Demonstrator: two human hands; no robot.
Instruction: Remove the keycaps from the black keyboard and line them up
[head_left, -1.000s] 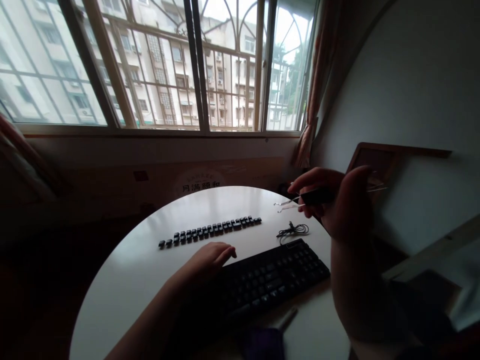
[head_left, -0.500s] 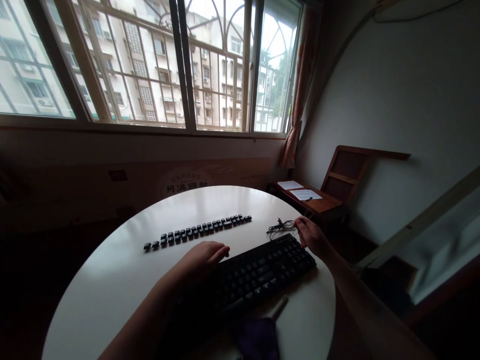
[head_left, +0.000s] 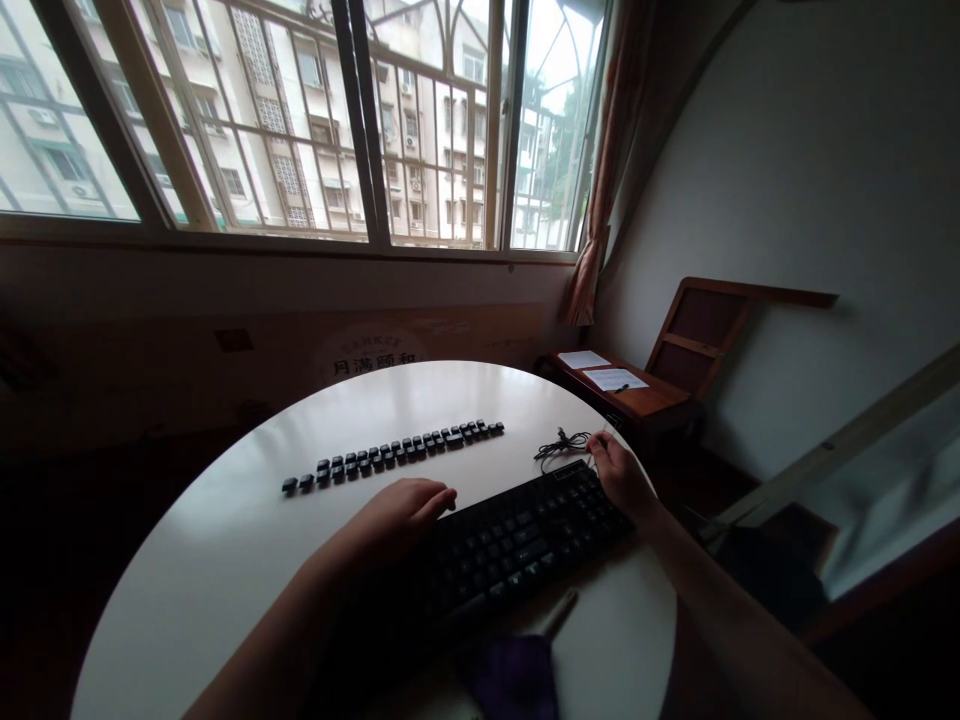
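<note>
A black keyboard [head_left: 525, 540] lies slantwise on the round white table [head_left: 187, 560], its left part dark and partly hidden by my left arm. At its back edge is my left hand [head_left: 412, 510], thumb and fingers drawn together; whatever they hold, if anything, is hidden. My right hand [head_left: 619, 470], by the keyboard's far right corner, pinches a small thing with thin wires that looks like a keycap puller [head_left: 613, 424]. Beside those fingers lies a coiled black cable [head_left: 561, 447]. Behind the keyboard, loose black keycaps [head_left: 390, 455] stand in slanting rows.
Near the front edge lie a purple cloth or pouch [head_left: 514, 675] and a thin-handled tool [head_left: 561, 612]. Beyond the table, a wooden chair [head_left: 660, 395] bears paper sheets [head_left: 615, 379] and a pen. A barred window [head_left: 435, 150] fills the far wall.
The view has tipped slightly downward. My right hand has turned a little, and its wrist sits closer to the keyboard's corner. My left hand stays almost where it was.
</note>
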